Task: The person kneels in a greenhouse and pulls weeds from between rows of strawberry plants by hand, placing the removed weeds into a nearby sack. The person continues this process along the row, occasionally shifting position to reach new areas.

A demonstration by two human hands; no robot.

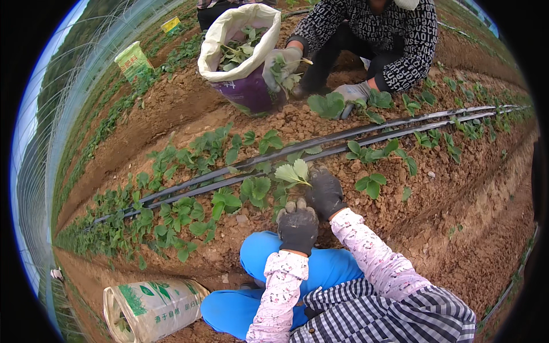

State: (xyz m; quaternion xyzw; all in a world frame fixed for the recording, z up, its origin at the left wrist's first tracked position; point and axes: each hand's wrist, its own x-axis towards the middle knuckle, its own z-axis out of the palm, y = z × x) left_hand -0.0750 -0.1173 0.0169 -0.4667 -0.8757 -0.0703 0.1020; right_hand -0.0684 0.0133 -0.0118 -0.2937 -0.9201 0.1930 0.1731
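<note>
My left hand (298,226), in a dark, soil-stained glove, is low over the bed with its fingers curled. Its fingertips are beside strawberry leaves, and what lies beneath them is hidden. Close by on the right, my right hand (326,191) wears a matching glove. A strawberry leaf (294,173) with its pale underside up has its stalk running into the right hand's fingers. Left of both hands grow green strawberry plants (256,190) in brown, crumbly soil. A small strawberry plant (371,185) stands apart to the right.
Two black drip hoses (240,165) run along the bed. Opposite crouches a co-worker (373,38); one gloved hand (281,68) holds plant pieces, the other (354,93) touches the soil. A purple-and-white woven sack (248,92) holds cut leaves. Another sack (161,304) lies beside my knee (257,253).
</note>
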